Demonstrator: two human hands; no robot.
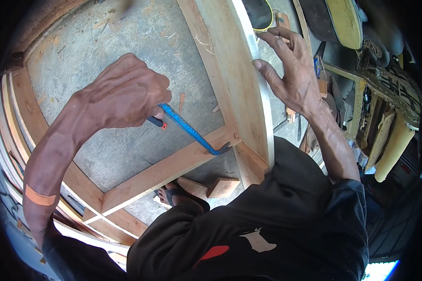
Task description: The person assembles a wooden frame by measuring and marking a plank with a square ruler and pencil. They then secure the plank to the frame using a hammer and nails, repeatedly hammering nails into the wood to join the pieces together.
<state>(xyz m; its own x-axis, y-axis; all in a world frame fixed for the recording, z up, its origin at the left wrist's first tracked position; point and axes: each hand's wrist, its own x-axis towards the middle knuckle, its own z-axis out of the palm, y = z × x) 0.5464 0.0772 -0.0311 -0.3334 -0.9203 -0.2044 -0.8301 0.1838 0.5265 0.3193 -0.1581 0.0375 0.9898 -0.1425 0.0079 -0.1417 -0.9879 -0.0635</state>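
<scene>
My left hand (131, 91) is closed around a blue pry bar (190, 129) made of ribbed rod. The bar slants down to the right, its dark forked claw (225, 148) at the wooden crosspiece (169, 168), close to where this meets a wide board. A short dark handle with an orange end (158, 122) shows below the same fist; its kind is hidden. My right hand (290, 70) has thumb and fingers apart, fingertips at the pale edge of the wide upright board (241, 75). Nothing shows inside that hand.
The wooden frame surrounds a concrete floor (150, 150) with wood chips on it. Wood offcuts (223, 188) lie beside my sandalled foot (180, 194). Long boards (14, 117) line the left side. At right stand a worn wooden frame and yellow foam pieces (396, 145).
</scene>
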